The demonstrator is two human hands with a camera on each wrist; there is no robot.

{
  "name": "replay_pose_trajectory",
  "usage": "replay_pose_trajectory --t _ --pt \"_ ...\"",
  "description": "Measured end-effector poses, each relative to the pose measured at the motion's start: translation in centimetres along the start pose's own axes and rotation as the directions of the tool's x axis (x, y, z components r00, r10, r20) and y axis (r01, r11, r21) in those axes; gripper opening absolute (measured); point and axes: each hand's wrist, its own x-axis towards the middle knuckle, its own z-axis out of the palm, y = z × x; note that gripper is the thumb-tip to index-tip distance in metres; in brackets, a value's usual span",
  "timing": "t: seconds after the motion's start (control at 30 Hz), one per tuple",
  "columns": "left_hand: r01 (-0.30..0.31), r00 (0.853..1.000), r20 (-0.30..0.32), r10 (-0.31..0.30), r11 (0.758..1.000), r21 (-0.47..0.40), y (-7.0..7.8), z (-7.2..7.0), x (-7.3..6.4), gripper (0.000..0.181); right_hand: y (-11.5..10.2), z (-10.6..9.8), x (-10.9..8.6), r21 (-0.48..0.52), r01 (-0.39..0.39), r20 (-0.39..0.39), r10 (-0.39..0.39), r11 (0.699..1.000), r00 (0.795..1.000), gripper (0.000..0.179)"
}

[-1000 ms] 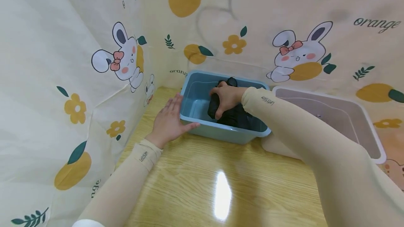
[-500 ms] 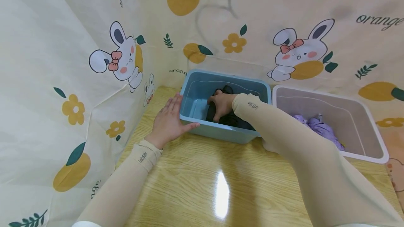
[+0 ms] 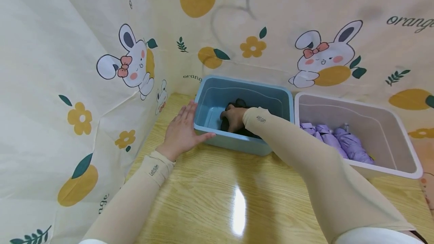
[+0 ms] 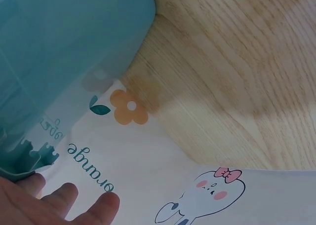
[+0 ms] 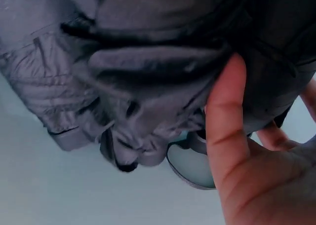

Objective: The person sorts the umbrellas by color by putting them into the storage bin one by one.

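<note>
In the head view, my right hand (image 3: 233, 119) is down inside the blue bin (image 3: 237, 144), around a black folded umbrella (image 3: 240, 103). The right wrist view shows my thumb against the dark gathered fabric (image 5: 148, 82), with other fingers on its far side. A thin strap loop (image 5: 190, 185) hangs by it. More dark cloth lies alongside; my hand and sleeve hide how many pieces there are. My left hand (image 3: 181, 131) rests on the bin's left end with straight fingers, its thumb along the front rim. Its fingertips (image 4: 106, 207) show in the left wrist view.
A pinkish-grey bin (image 3: 383, 123) stands right beside the blue one, holding purple folded umbrellas (image 3: 350, 144). My right sleeve crosses its front corner. Both bins stand on a wood-grain table (image 3: 210, 191). A printed cloth (image 3: 271, 18) rises behind and on the left.
My right hand has sunk deeper into the blue bin with the black umbrella, shifting slightly left. The right forearm has moved off the purple umbrellas, uncovering them. My left hand stays put.
</note>
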Motion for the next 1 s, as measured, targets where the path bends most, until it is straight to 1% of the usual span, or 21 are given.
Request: replay_pose_trajectory --t 0.2,0.33,0.5,0.63,0.73,0.83,0.9,1.0 --pt "0.002 1.000 0.008 -0.002 1.000 -0.004 0.1 0.0 -0.1 0.122 -0.1 0.6 0.8 -0.013 -0.030 0.077 0.031 0.999 0.997 0.084" --pt "0.006 1.000 0.006 -0.006 1.000 -0.008 0.1 0.0 -0.2 0.122 -0.3 0.8 0.9 -0.021 -0.027 0.092 0.029 0.999 0.995 0.083" --pt "0.009 1.000 0.001 -0.009 1.000 -0.006 -0.1 0.1 -0.2 0.121 -0.4 0.8 1.1 -0.047 -0.004 0.101 0.009 0.999 0.995 0.080" --pt "0.005 1.000 0.004 -0.005 1.000 0.000 0.4 0.1 -0.2 0.122 0.3 0.4 0.2 -0.052 0.040 0.104 -0.035 0.998 0.994 0.076" --pt "0.001 1.000 0.000 -0.001 1.000 0.009 0.6 0.2 -0.1 0.122 1.0 -0.4 -1.0 -0.007 0.066 0.080 -0.066 0.998 0.995 0.077" --pt "0.002 1.000 -0.005 -0.001 1.000 0.012 0.6 0.2 0.0 0.122 1.6 -1.8 -2.8 0.050 0.059 0.042 -0.061 0.997 0.997 0.077" --pt "0.006 1.000 -0.002 -0.006 1.000 0.007 0.5 0.1 0.1 0.122 1.8 -3.0 -4.7 0.076 0.041 0.001 -0.042 0.996 0.999 0.074" --pt "0.014 1.000 0.004 -0.014 1.000 -0.007 0.0 0.0 0.0 0.123 1.7 -4.8 -8.5 0.069 0.057 -0.111 -0.049 0.996 0.993 0.065"
